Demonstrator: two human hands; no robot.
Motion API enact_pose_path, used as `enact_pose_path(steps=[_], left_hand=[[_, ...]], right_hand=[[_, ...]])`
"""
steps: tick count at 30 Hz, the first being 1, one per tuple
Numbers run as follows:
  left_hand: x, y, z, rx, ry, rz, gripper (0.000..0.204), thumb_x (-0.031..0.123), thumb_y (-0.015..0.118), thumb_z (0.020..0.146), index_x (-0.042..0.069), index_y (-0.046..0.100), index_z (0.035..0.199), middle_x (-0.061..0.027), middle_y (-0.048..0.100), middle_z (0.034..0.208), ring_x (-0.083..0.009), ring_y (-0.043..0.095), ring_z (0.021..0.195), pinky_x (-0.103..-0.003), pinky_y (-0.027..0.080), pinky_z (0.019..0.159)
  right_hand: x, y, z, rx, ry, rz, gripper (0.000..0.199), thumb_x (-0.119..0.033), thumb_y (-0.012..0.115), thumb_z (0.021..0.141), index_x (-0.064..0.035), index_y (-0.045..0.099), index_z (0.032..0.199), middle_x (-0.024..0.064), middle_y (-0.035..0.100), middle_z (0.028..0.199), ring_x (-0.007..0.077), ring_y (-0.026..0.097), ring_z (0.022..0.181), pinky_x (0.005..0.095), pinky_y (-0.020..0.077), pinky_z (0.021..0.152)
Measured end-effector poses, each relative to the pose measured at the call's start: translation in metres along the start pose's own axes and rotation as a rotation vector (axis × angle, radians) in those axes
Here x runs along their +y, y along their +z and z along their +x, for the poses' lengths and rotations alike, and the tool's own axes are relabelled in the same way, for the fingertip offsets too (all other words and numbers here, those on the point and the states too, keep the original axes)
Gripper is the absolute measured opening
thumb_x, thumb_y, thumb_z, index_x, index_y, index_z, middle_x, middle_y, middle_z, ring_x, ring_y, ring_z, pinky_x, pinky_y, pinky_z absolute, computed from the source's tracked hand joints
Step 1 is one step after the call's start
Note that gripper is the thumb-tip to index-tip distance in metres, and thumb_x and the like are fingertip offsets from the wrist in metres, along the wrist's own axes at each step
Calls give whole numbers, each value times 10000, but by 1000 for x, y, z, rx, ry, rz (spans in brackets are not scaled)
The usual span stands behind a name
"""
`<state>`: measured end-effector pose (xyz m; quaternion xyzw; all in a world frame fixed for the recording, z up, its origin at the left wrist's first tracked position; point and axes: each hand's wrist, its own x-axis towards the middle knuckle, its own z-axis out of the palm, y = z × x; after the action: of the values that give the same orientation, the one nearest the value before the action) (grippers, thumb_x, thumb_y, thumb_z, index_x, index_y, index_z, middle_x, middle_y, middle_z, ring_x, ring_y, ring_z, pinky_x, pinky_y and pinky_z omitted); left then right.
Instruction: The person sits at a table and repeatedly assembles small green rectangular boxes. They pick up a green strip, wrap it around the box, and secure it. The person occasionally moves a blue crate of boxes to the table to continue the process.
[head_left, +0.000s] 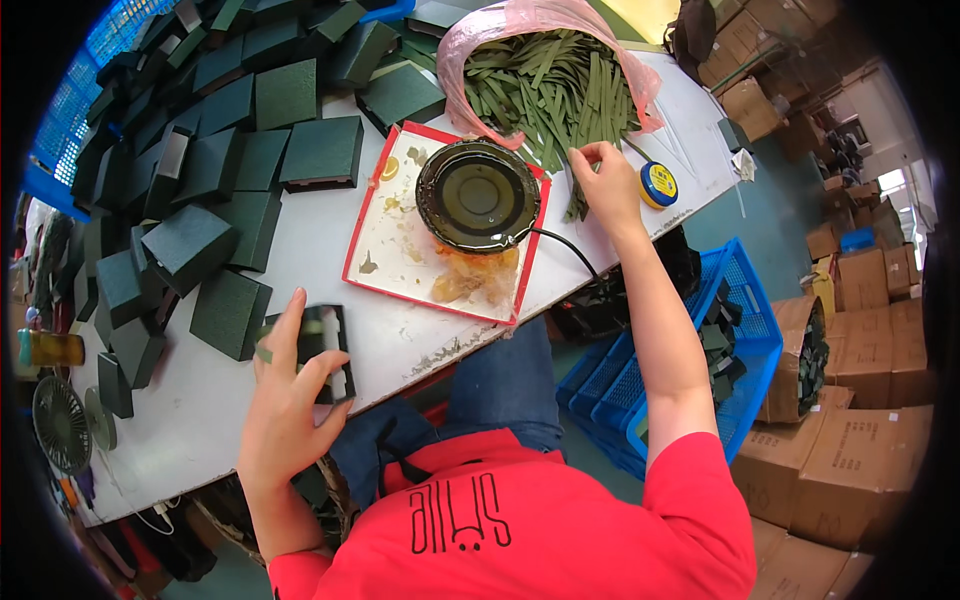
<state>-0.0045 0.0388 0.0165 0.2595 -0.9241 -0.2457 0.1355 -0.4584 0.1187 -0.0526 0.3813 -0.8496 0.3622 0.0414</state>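
My left hand grips a small dark green box by its sides at the table's front edge; a pale inner edge of the box shows. A short green strip sticks out by my left fingers. Farther right, my right hand pinches at the edge of a heap of flat green strips, which spill from a pink plastic bag. Between my hands stands a round black pot of dark liquid, on a red-rimmed white tray stained with yellowish glue-like residue.
Many dark green boxes are piled across the table's left side. A yellow-blue tape measure lies right of my right hand. A black cable runs from the pot over the front edge. Blue crates and cardboard cartons stand to the right.
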Motion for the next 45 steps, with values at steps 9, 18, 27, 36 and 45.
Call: enact_pose_path(steps=[9,18,27,36,45], left_hand=[[2,6,5,-55,-103,220,760,189,908,545,115,646,1255,-113,500,1463,-359,443,1361,-654,179,1173],[-1,9,2,-37,-105,186,777,223,912,553,140,650,1280,-104,501,1461,-368,461,1322,-699,153,1172],[-1,9,1,-32,-95,182,792,234,919,544,135,646,1281,-108,505,1431,-362,470,1303,-696,166,1172],[-2,11,-2,16,-64,88,864,247,930,533,93,607,1319,-134,498,1407,-367,474,1292,-600,255,1169],[19,27,8,-456,256,-935,1077,341,956,596,24,453,1494,-247,212,1627,-353,460,1345,-442,385,1115]], right_hand=[[4,-4,5,-8,61,138,222,-192,682,900,-16,717,1031,163,726,1022,274,702,864,376,540,774],[12,-13,-6,-73,96,273,291,-132,725,891,-4,689,1150,64,732,829,106,602,669,254,488,655],[-39,-65,-42,-273,254,680,369,-77,626,956,18,608,1311,98,756,971,18,481,497,197,394,464],[-74,-112,-121,-477,58,405,252,23,622,898,27,719,1131,95,760,914,76,633,602,233,508,577],[-121,-74,-181,-435,8,868,130,-51,713,910,-7,785,1009,87,589,1209,115,543,894,261,456,849]])
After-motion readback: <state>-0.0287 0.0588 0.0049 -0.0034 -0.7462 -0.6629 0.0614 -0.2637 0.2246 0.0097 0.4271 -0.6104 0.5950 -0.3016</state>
